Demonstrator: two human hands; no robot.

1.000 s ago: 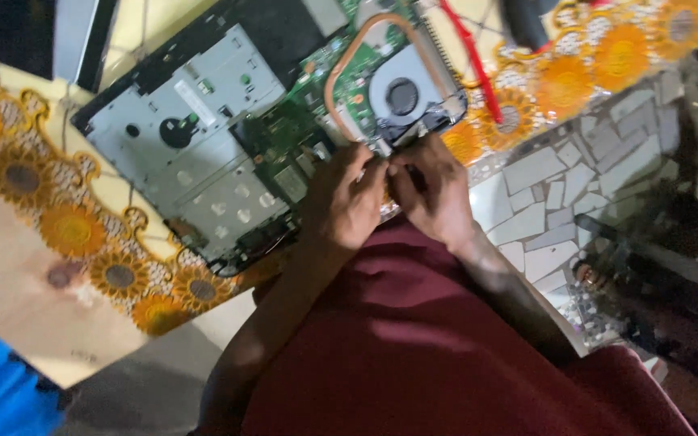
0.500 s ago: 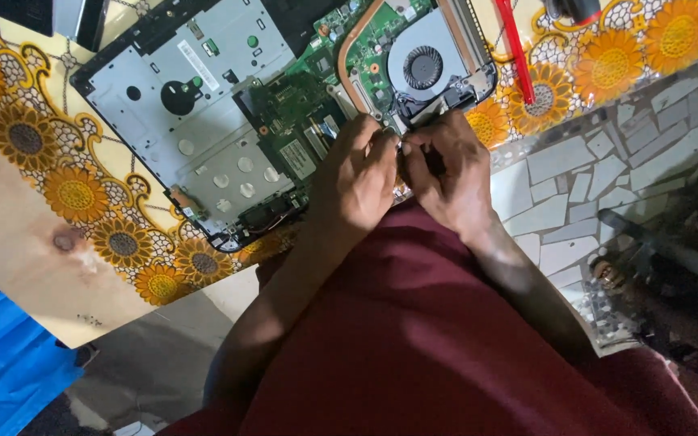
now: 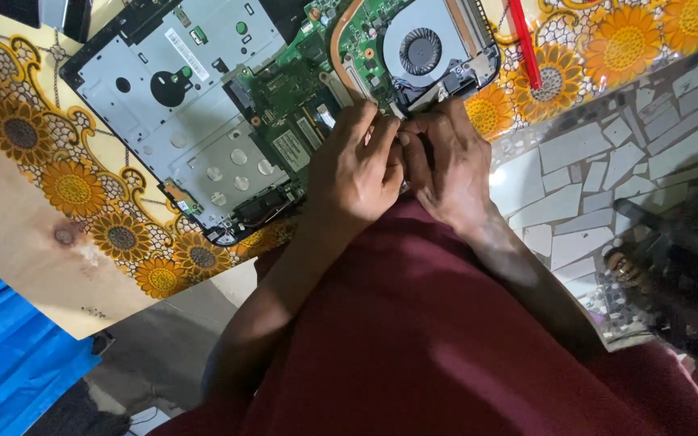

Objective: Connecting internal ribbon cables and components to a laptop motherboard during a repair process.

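We are pressing both hands together at the near edge of the opened laptop, left hand and right hand, fingertips pinching something small beside the fan, probably for steadiness; what it is, we cannot tell.

Both hands (fingertips perhaps pinching) at opened laptop

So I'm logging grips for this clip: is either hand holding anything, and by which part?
Cannot be told. The left hand and right hand press together at the near edge of the opened laptop, just below its fan; their fingers hide whatever is between them.
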